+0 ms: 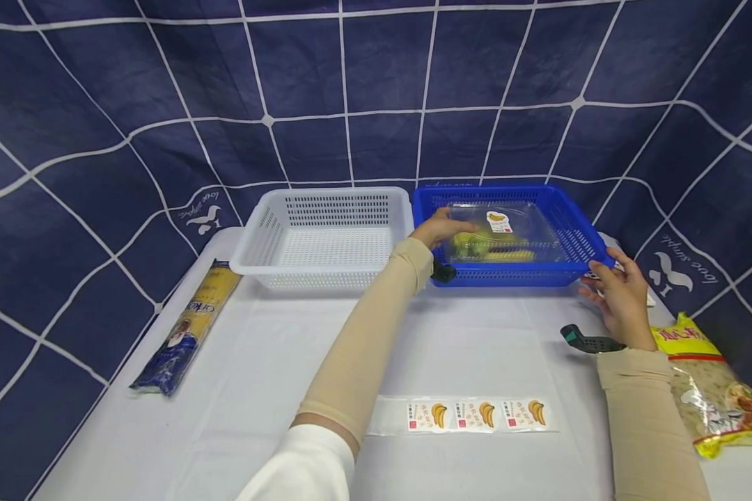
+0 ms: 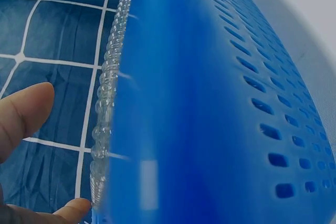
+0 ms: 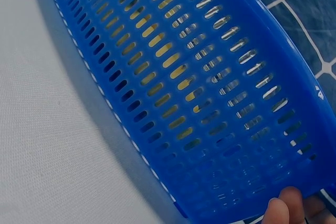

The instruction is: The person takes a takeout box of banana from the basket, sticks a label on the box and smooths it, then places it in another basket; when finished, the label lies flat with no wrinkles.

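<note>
A clear plastic box [image 1: 526, 233] with a banana sticker on its lid sits in the blue basket [image 1: 579, 236]; yellow-green fruit, apparently bananas, shows inside. My left hand [image 1: 441, 228] is at the box's left end, its thumb extended over the lid. In the left wrist view that thumb [image 2: 29, 109] stands apart from the lid edge, while a fingertip [image 2: 76, 208] is close to the edge. My right hand [image 1: 623, 296] grips the basket's front right corner. In the right wrist view its fingertips [image 3: 289, 203] are at the rim; the rest of the hand is out of frame.
A white basket [image 1: 326, 270] stands left of the blue one. Pasta in a long packet [image 1: 191, 323] lies at the left, and a yellow-topped bag [image 1: 714, 390] at the right. Banana stickers [image 1: 485, 415] lie in front. A red-and-white item is partly hidden behind my right hand.
</note>
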`<state>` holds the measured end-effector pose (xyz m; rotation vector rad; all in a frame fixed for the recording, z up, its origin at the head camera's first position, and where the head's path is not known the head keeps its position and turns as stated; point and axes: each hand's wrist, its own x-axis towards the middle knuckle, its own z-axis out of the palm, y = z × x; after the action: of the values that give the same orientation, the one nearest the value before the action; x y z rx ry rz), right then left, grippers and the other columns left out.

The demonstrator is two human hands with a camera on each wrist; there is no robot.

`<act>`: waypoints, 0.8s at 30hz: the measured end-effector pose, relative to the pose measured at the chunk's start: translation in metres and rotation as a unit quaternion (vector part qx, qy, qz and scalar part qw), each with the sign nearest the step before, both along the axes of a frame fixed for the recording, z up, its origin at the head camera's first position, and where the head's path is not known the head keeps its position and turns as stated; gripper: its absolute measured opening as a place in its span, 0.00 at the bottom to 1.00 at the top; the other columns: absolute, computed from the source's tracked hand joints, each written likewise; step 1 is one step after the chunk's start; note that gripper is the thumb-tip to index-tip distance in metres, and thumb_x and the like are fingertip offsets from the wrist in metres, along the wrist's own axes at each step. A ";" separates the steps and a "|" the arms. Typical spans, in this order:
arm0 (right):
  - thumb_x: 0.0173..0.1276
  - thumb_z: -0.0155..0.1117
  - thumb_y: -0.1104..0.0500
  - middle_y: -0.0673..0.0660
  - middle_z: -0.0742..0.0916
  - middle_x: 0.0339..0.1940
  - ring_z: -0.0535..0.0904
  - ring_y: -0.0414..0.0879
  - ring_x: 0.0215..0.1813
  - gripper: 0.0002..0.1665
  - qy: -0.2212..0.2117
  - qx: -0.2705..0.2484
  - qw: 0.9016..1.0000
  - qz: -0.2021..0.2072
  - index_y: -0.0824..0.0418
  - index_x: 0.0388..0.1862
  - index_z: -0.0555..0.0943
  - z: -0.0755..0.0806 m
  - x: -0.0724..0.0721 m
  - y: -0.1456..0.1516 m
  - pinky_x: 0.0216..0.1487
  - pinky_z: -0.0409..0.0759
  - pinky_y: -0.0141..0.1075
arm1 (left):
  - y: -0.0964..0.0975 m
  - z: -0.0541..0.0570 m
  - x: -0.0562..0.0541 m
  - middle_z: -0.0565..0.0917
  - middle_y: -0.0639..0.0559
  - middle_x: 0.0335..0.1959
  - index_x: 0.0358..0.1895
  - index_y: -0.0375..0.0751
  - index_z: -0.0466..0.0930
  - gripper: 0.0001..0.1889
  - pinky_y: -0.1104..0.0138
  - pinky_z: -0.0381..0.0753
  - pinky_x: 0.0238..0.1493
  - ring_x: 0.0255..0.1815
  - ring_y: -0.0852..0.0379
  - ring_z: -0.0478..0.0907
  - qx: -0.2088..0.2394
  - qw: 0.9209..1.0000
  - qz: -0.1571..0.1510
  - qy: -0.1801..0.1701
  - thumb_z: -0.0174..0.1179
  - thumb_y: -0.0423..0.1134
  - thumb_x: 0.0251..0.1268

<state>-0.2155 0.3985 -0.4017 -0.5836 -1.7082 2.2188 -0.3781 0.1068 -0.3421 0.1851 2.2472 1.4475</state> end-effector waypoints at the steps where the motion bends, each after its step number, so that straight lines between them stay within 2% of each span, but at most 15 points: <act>1: 0.82 0.67 0.56 0.46 0.78 0.50 0.85 0.36 0.38 0.36 0.001 0.001 1.000 0.000 0.43 0.82 0.64 0.000 0.000 0.000 0.34 0.88 0.29 | 0.000 -0.001 -0.001 0.56 0.44 0.88 0.90 0.46 0.46 0.52 0.56 0.74 0.72 0.81 0.45 0.65 0.000 1.000 -0.001 0.001 0.71 0.49 0.74; 8: 0.82 0.67 0.57 0.46 0.79 0.50 0.86 0.36 0.38 0.39 0.008 0.000 1.000 0.003 0.44 0.85 0.63 -0.002 -0.001 0.000 0.34 0.88 0.29 | -0.002 0.000 0.000 0.54 0.45 0.89 0.90 0.49 0.43 0.53 0.52 0.70 0.78 0.84 0.44 0.62 0.004 1.000 -0.002 -0.004 0.71 0.49 0.74; 14: 0.82 0.67 0.57 0.46 0.78 0.50 0.86 0.36 0.38 0.41 0.008 0.001 1.000 0.004 0.44 0.86 0.62 -0.003 -0.002 -0.001 0.35 0.88 0.29 | -0.014 0.009 0.009 0.46 0.45 0.91 0.91 0.50 0.40 0.53 0.52 0.59 0.84 0.88 0.44 0.52 0.031 0.999 -0.038 -0.009 0.69 0.46 0.76; 20: 0.82 0.67 0.58 0.46 0.79 0.50 0.86 0.36 0.38 0.39 0.011 0.001 1.000 0.001 0.44 0.86 0.63 -0.002 -0.004 -0.002 0.34 0.88 0.29 | -0.032 0.022 0.029 0.47 0.45 0.91 0.91 0.50 0.42 0.50 0.51 0.54 0.86 0.90 0.46 0.48 0.008 0.993 -0.105 0.050 0.67 0.46 0.78; 24: 0.82 0.66 0.58 0.45 0.79 0.49 0.86 0.36 0.37 0.39 0.007 0.008 1.000 -0.002 0.45 0.85 0.63 -0.002 -0.007 -0.001 0.34 0.88 0.29 | -0.049 0.023 0.045 0.52 0.43 0.90 0.90 0.50 0.49 0.46 0.49 0.60 0.84 0.88 0.44 0.52 0.017 0.986 -0.142 0.092 0.67 0.45 0.78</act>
<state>-0.2220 0.3973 -0.4040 -0.5669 -1.7140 2.1992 -0.3327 0.0577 -0.3193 0.6459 2.2281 1.3611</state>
